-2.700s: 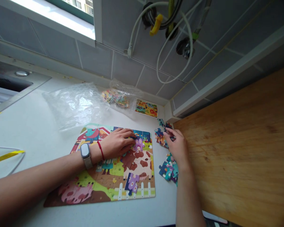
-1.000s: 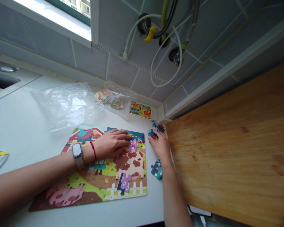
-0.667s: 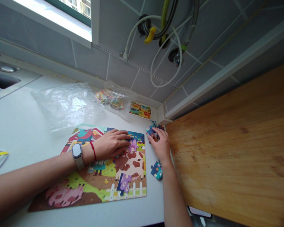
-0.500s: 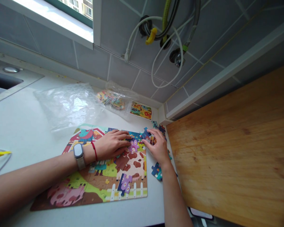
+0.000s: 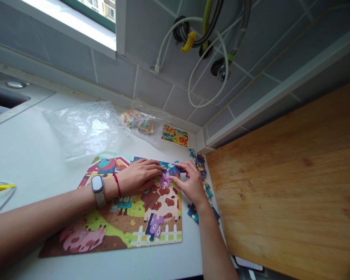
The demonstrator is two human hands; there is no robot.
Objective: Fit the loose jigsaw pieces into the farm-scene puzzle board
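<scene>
Right hand [image 5: 191, 184], half-spread, pinches blue piece [image 5: 174, 169] at puzzle [image 5: 121, 226] edge — left hand [image 5: 141, 176] loosely spread — counter [image 5: 151, 263] nearside

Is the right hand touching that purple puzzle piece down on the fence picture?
Apart. In the head view, the spotted cow picture shows plainly between the right hand and the purple puzzle piece on the fence.

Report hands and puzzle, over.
Left hand on farm puzzle. Right hand holding blue piece at upper right corner. Purple piece overlaps printed fence.
</scene>
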